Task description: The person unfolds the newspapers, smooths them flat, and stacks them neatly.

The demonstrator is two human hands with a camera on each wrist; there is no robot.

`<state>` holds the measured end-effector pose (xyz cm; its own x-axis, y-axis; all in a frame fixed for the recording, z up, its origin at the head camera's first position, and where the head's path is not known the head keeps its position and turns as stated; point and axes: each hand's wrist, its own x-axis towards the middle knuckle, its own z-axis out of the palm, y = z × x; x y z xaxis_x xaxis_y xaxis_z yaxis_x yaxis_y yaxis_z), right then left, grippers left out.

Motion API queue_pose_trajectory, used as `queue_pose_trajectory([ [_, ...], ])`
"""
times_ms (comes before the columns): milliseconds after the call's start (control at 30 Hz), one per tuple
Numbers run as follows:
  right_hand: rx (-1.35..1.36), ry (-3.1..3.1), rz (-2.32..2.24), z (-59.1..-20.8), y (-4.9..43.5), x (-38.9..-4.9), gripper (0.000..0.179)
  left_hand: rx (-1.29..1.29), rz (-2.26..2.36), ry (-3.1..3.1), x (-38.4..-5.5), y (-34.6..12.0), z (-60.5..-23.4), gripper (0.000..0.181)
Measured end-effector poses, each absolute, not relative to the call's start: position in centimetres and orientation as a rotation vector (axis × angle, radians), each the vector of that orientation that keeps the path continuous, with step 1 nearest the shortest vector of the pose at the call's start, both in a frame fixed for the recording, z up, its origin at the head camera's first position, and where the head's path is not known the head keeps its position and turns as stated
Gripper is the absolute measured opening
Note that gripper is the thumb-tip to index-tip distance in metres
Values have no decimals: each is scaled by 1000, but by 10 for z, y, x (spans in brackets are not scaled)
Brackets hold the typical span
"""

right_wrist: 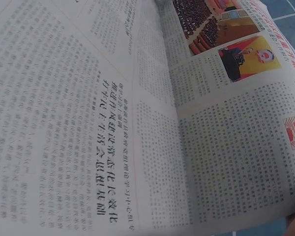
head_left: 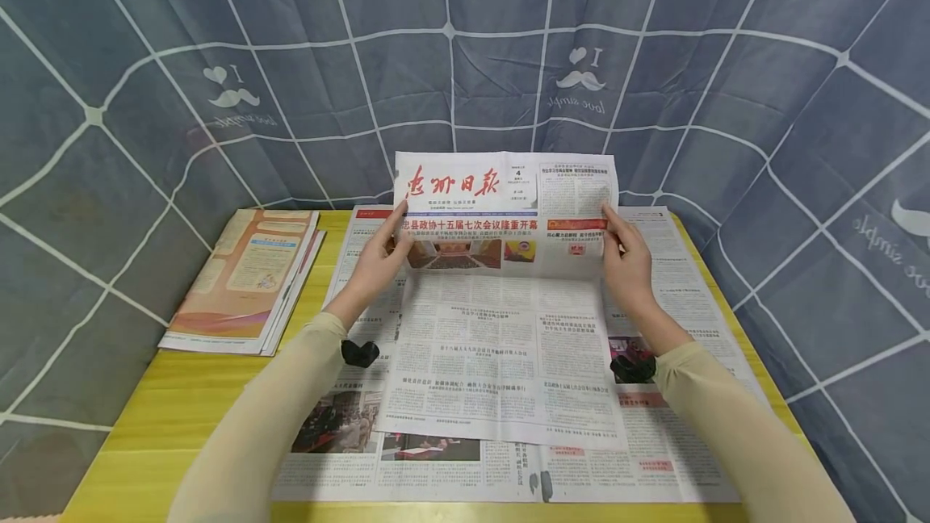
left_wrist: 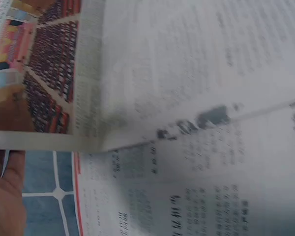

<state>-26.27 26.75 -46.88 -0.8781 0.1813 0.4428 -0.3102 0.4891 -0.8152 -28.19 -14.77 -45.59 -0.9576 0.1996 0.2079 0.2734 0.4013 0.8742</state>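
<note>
A newspaper page [head_left: 501,353] with a red masthead is raised at its top between my two hands, and its lower part slopes down over other newspaper sheets. My left hand [head_left: 379,258] pinches its left edge, thumb in front, beside a photo of a hall. On the right edge, level with the left, my right hand [head_left: 629,263] pinches the paper the same way. The page bends below the headline, as the right wrist view shows. Only a bit of each hand appears in the wrist views, the rest being outside the frame or behind the paper.
Larger newspaper sheets [head_left: 683,297] lie spread underneath on a yellow table [head_left: 167,434]. To the left is a stack of printed papers [head_left: 240,289] with an orange cover. A grey-blue curtain [head_left: 450,95] with white lines hangs around the back and sides.
</note>
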Motion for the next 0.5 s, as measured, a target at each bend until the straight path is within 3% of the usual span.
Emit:
queue_pose_trajectory([
  [500,18,-2303,1398,-465,262,-256,47,-597,-1630,-2593,-280,-151,-466,59],
])
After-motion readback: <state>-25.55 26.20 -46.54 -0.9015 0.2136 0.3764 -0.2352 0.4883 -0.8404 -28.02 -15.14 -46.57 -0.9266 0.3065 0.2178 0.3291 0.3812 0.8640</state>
